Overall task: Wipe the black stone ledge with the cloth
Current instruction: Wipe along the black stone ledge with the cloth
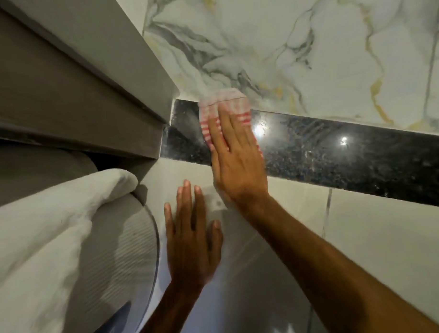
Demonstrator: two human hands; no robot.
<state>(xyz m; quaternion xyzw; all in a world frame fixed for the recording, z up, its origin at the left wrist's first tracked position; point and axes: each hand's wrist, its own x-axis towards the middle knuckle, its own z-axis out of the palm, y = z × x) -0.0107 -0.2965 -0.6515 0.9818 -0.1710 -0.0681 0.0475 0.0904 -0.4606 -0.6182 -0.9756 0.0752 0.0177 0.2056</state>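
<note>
Your right hand (234,153) presses the cloth (222,109) flat, fingers spread, at the ledge's (337,152) left end. The ledge runs long toward four o'clock, unwiped there. Your left hand (193,239) rests empty, flat on the tile at seven o'clock.

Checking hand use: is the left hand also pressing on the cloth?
No, the left hand lies flat on the pale tile below; only the right hand presses the cloth.

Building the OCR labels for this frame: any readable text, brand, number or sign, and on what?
No readable text anywhere.
Small pale tag or sticker on the tile between the hands: a faint mark, too blurred to read.
Red-striped cloth under the right hand: stripes only, no print.
Black stone ledge, marble-pattern wall tile, left hand: no lettering.
</note>
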